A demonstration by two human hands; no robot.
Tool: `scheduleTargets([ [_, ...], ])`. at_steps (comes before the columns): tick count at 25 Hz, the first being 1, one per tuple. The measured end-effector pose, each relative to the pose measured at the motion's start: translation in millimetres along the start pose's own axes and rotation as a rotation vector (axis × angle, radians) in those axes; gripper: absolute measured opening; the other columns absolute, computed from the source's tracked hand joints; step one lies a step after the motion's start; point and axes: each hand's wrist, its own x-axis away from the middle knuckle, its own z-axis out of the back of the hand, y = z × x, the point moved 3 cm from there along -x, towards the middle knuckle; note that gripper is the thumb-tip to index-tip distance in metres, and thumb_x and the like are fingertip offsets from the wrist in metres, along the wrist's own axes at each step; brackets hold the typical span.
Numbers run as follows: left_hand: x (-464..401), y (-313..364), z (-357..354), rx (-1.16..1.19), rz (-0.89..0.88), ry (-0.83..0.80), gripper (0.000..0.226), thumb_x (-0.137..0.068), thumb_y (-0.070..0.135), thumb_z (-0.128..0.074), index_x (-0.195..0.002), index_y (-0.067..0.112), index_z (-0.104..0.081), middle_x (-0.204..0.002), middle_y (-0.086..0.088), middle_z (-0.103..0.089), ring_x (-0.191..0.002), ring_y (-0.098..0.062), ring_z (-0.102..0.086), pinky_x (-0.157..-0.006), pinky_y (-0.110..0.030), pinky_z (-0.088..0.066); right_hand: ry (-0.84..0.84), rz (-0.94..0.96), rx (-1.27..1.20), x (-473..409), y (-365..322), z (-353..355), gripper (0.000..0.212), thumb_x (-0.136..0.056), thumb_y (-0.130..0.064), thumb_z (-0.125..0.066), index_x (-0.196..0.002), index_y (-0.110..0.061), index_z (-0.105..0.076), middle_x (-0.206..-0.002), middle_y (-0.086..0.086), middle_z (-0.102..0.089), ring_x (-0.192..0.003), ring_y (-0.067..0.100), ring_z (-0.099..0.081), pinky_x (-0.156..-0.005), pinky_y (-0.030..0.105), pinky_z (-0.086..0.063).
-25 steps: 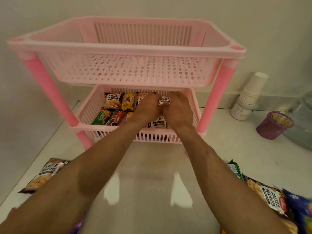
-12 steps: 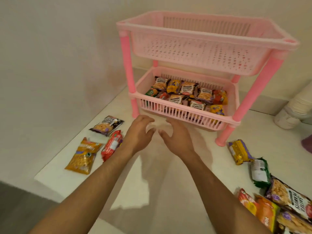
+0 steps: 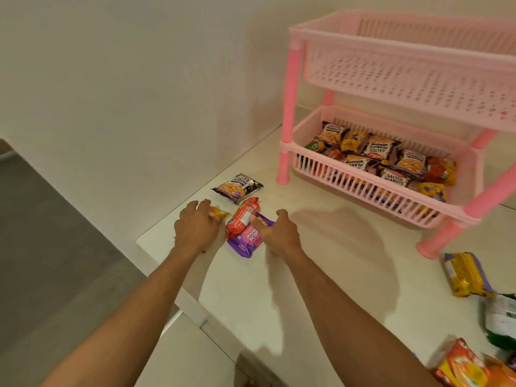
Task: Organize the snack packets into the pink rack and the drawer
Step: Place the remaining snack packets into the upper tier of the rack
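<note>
The pink rack point(image 3: 290, 107) stands at the back right of the white counter. Its lower tray point(image 3: 363, 185) holds several snack packets, mostly salted peanuts; the upper tray point(image 3: 405, 79) shows nothing inside. Near the counter's left corner lie a peanut packet point(image 3: 237, 187), a red packet point(image 3: 243, 216) and a purple-pink packet point(image 3: 247, 241) partly under the red one. My left hand point(image 3: 196, 227) lies palm down over an orange packet point(image 3: 220, 213), hiding most of it. My right hand point(image 3: 276, 231) hovers beside the purple-pink packet with its thumb touching that packet's end.
More packets lie at the right edge: a yellow one point(image 3: 465, 275), a green-white one point(image 3: 501, 319) and an orange-red one point(image 3: 460, 364). The counter ends just left of my left hand, with grey floor point(image 3: 55, 247) below. A wall runs behind.
Both hands left the lower tray and moved down-left to the loose packets at the counter corner. My view swung left, so the rack now sits at the right.
</note>
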Motion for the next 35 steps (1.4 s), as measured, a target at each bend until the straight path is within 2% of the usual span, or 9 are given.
scheduleTargets([
  [4,-9,-24,-6,0.025,0.073,-0.141,0.058,-0.09,0.042,-0.057,-0.141,0.02,-0.038,-0.134,-0.015,-0.052,-0.12,-0.036,-0.051,-0.094,-0.05,-0.044,-0.036,-0.041,0.116,-10,-13,-15,0.097,-0.07,-0.063,-0.072,-0.144,-0.017,-0.029,-0.136,0.014,-0.045,-0.122,0.032,-0.051,-0.095,0.045,-0.051],
  [7,-16,-25,-9,0.049,0.039,-0.158,0.059,-0.086,0.036,-0.063,-0.137,0.018,-0.039,-0.12,-0.013,-0.062,-0.108,-0.034,-0.059,-0.085,-0.045,-0.049,-0.076,-0.053,0.143,-15,-12,-17,0.093,-0.065,-0.051,-0.083,-0.137,-0.015,-0.038,-0.133,0.013,-0.045,-0.119,0.03,-0.053,-0.093,0.045,-0.052],
  [13,-31,-20,-2,0.288,0.03,-0.124,0.046,-0.081,0.021,-0.068,-0.124,0.012,-0.053,-0.116,-0.012,-0.065,-0.102,-0.03,-0.062,-0.073,-0.035,-0.047,-0.05,-0.105,-0.232,-17,2,-16,0.065,-0.058,-0.021,-0.091,-0.111,-0.009,-0.055,-0.111,0.011,-0.063,-0.095,0.028,-0.068,-0.078,0.049,-0.059],
  [17,-34,-15,12,0.421,0.005,-0.061,0.04,-0.081,0.024,-0.07,-0.117,0.013,-0.057,-0.11,-0.01,-0.067,-0.092,-0.026,-0.063,-0.076,-0.038,-0.052,-0.024,-0.14,-0.511,-13,18,-9,0.046,-0.061,0.001,-0.086,-0.094,-0.014,-0.057,-0.104,0.016,-0.067,-0.087,0.032,-0.072,-0.073,0.053,-0.06],
  [24,-36,15,35,0.524,-0.026,0.001,0.047,-0.08,0.023,-0.071,-0.121,0.011,-0.05,-0.114,-0.01,-0.062,-0.094,-0.024,-0.059,-0.072,-0.037,-0.051,0.028,-0.095,-0.539,-6,32,9,0.041,-0.071,0.0,-0.079,-0.093,-0.017,-0.05,-0.101,0.019,-0.065,-0.088,0.036,-0.071,-0.069,0.05,-0.061],
  [27,-30,34,36,0.599,-0.034,-0.075,0.054,-0.082,0.025,-0.072,-0.128,0.015,-0.044,-0.117,-0.006,-0.06,-0.091,-0.02,-0.059,-0.065,-0.027,-0.046,0.011,-0.058,-0.674,1,29,21,0.04,-0.072,0.003,-0.079,-0.094,-0.015,-0.051,-0.097,0.016,-0.067,-0.074,0.026,-0.072,-0.057,0.038,-0.06],
  [29,-29,50,42,0.666,-0.096,-0.115,0.06,-0.081,0.028,-0.075,-0.13,0.019,-0.043,-0.118,-0.002,-0.061,-0.094,-0.019,-0.063,-0.071,-0.031,-0.053,-0.002,0.031,-0.756,7,20,42,0.036,-0.074,0.003,-0.079,-0.094,-0.013,-0.053,-0.093,0.011,-0.067,-0.068,0.017,-0.071,-0.057,0.035,-0.058],
  [32,-25,81,62,0.795,-0.166,-0.145,0.077,-0.07,0.049,-0.079,-0.133,0.026,-0.041,-0.116,0.004,-0.062,-0.097,-0.017,-0.066,-0.082,-0.042,-0.058,-0.014,0.171,-0.825,18,-6,89,0.031,-0.08,0.001,-0.075,-0.1,-0.013,-0.056,-0.092,0.007,-0.07,-0.076,0.016,-0.072,-0.064,0.04,-0.06],
  [35,-19,122,91,0.828,-0.278,-0.134,0.091,-0.054,0.07,-0.074,-0.13,0.033,-0.04,-0.11,0.013,-0.06,-0.094,-0.01,-0.067,-0.075,-0.033,-0.058,0.005,0.292,-0.82,33,-39,140,0.033,-0.081,0.002,-0.074,-0.104,-0.013,-0.056,-0.088,0.001,-0.073,-0.077,0.016,-0.074,-0.059,0.034,-0.058],
])
